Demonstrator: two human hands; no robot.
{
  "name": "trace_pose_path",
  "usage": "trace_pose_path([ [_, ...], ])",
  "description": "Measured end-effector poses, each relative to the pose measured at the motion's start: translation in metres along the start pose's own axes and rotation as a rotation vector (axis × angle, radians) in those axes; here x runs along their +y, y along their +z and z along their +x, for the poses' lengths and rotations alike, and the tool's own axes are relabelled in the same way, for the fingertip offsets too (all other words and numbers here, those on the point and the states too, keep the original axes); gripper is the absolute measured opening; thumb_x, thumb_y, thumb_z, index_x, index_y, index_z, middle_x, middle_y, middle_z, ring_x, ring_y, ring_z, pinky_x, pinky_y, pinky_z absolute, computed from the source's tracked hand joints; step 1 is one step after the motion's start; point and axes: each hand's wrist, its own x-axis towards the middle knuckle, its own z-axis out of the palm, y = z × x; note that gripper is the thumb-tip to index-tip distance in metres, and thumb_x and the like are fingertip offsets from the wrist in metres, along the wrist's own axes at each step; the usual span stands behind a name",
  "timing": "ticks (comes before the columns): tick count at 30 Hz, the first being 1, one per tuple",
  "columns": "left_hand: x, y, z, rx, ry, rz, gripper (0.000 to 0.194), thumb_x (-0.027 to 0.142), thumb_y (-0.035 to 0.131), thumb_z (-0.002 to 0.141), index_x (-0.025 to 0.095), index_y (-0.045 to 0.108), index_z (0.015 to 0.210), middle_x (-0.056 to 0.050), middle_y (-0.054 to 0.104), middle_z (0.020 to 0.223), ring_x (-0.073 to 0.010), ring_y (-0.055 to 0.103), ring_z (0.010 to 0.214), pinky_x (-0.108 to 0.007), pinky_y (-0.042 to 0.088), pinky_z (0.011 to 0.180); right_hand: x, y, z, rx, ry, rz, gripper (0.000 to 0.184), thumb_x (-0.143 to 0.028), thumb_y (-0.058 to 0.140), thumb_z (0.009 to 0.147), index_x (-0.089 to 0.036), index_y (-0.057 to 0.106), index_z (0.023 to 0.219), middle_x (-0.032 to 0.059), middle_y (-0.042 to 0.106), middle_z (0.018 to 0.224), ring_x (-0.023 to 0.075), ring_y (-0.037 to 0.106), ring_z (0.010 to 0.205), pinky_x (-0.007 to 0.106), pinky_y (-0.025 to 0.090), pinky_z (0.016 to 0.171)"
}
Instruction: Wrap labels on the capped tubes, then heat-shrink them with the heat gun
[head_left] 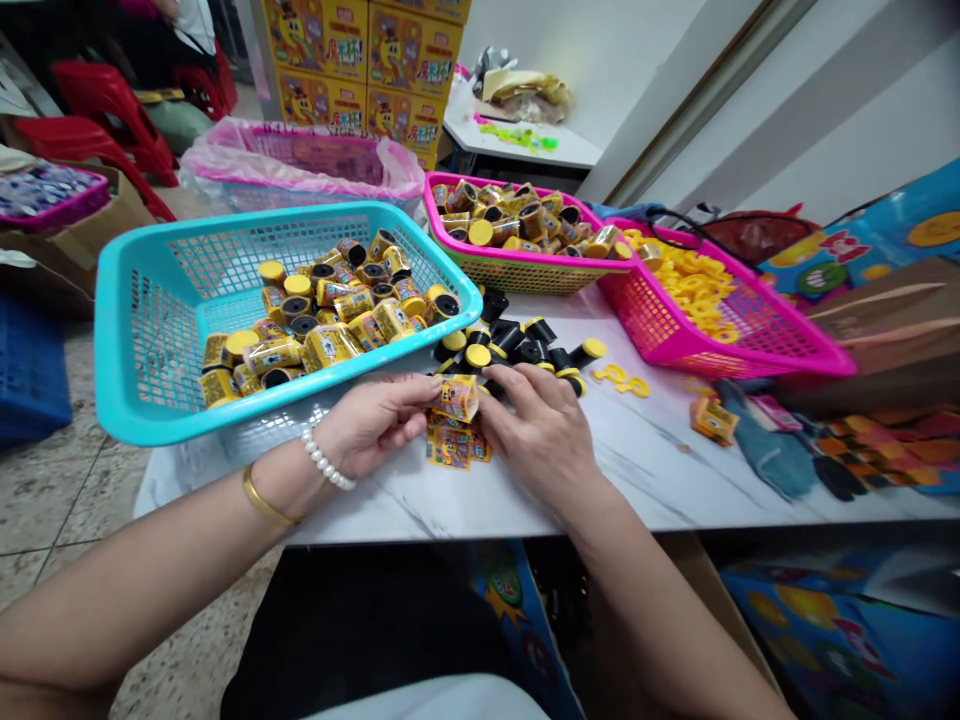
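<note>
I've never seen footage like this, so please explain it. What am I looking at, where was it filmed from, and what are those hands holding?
This is a single picture from a camera worn on a person's head, looking down at their own bare hands. No machine is involved. The left hand and right hand hold a small yellow printed wrapper above a little pile of similar wrappers. Small black tubes with yellow caps lie on the white marble-patterned table. A teal plastic basket holds wrapped tubes, and a pink basket holds yellow plastic rings.
</note>
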Motion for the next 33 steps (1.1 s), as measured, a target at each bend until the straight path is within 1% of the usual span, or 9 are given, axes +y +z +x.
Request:
trace_pose_path([
  [3, 0.0, 0.001, 0.0, 0.014, 0.032, -0.007, 0.021, 0.008, 0.059, 0.09, 0.009, 0.064, 0.07, 0.003, 0.056, 0.054, -0.0002, 0.041, 0.031, -0.009, 0.024, 0.027, 0.002, -0.001, 0.001, 0.098, 0.02, 0.078, 0.021, -0.015, 0.067, 0.085, -0.018, 0.067, 0.106, 0.0097, 0.074, 0.109, 0.028, 0.064, 0.102, 0.04, 0.05, 0.082],
  [5, 0.0, 0.001, 0.0, 0.035, 0.049, -0.007, 0.018, 0.008, 0.057, 0.091, 0.009, 0.066, 0.075, 0.003, 0.058, 0.055, -0.0001, 0.04, 0.03, -0.009, 0.025, 0.027, 0.003, -0.005, 0.0, 0.181, 0.104, 0.253, 0.027, -0.014, 0.068, 0.082, -0.02, 0.065, 0.108, 0.0096, 0.074, 0.108, 0.0285, 0.066, 0.105, 0.044, 0.053, 0.089],
  [10, -0.002, 0.003, 0.001, 0.039, 0.012, -0.013, 0.014, 0.005, 0.057, 0.091, 0.01, 0.068, 0.083, 0.002, 0.06, 0.055, -0.0005, 0.04, 0.03, -0.009, 0.026, 0.028, -0.002, -0.021, -0.001, 0.222, 0.61, 1.068, 0.031, -0.018, 0.073, 0.08, -0.025, 0.065, 0.109, 0.0048, 0.072, 0.106, 0.022, 0.072, 0.095, 0.039, 0.059, 0.087],
  [12, -0.002, 0.004, 0.001, 0.037, 0.0, -0.025, 0.016, 0.005, 0.057, 0.091, 0.01, 0.067, 0.08, 0.003, 0.058, 0.053, -0.0004, 0.04, 0.03, -0.008, 0.025, 0.028, -0.007, -0.024, 0.0, 0.215, 0.717, 1.333, 0.028, -0.022, 0.075, 0.079, -0.025, 0.068, 0.106, 0.0031, 0.072, 0.102, 0.0199, 0.072, 0.091, 0.035, 0.061, 0.083],
  [14, -0.002, 0.005, 0.001, 0.033, -0.003, -0.046, 0.017, 0.004, 0.056, 0.091, 0.01, 0.066, 0.078, 0.004, 0.056, 0.052, 0.0001, 0.038, 0.029, -0.008, 0.024, 0.028, -0.012, -0.025, 0.002, 0.198, 0.771, 1.456, 0.026, -0.024, 0.077, 0.078, -0.026, 0.071, 0.103, 0.0026, 0.072, 0.1, 0.0194, 0.072, 0.09, 0.033, 0.061, 0.08],
  [18, -0.001, 0.003, 0.001, 0.035, 0.009, -0.111, 0.018, 0.003, 0.055, 0.091, 0.01, 0.063, 0.076, 0.003, 0.058, 0.057, 0.0012, 0.038, 0.03, -0.007, 0.023, 0.028, -0.017, -0.023, 0.005, 0.172, 0.843, 1.458, 0.023, -0.022, 0.078, 0.077, -0.026, 0.074, 0.099, 0.0016, 0.073, 0.095, 0.0175, 0.071, 0.086, 0.03, 0.061, 0.077],
  [22, -0.003, 0.001, 0.002, -0.047, 0.033, -0.109, 0.018, 0.004, 0.055, 0.091, 0.01, 0.063, 0.075, 0.003, 0.058, 0.057, 0.001, 0.037, 0.03, -0.008, 0.023, 0.028, -0.018, -0.023, 0.007, 0.168, 0.9, 1.395, 0.021, -0.02, 0.076, 0.076, -0.026, 0.074, 0.097, 0.0011, 0.074, 0.092, 0.0167, 0.07, 0.084, 0.028, 0.059, 0.076],
  [27, -0.006, -0.001, 0.002, -0.082, 0.038, -0.089, 0.017, 0.007, 0.057, 0.089, 0.011, 0.063, 0.074, 0.004, 0.057, 0.057, 0.0008, 0.037, 0.03, -0.009, 0.02, 0.028, -0.02, -0.021, 0.006, 0.123, 0.953, 1.496, 0.022, -0.027, 0.076, 0.077, -0.024, 0.074, 0.099, 0.0016, 0.074, 0.093, 0.0163, 0.069, 0.082, 0.029, 0.059, 0.076],
  [33, -0.004, 0.002, 0.0, -0.084, 0.017, -0.067, 0.013, 0.008, 0.061, 0.087, 0.011, 0.064, 0.074, 0.004, 0.056, 0.053, 0.0004, 0.036, 0.03, -0.009, 0.02, 0.029, -0.026, -0.027, 0.01, 0.177, 0.881, 1.307, 0.016, -0.017, 0.074, 0.075, -0.023, 0.07, 0.089, 0.0011, 0.072, 0.085, 0.0159, 0.07, 0.074, 0.027, 0.061, 0.066],
])
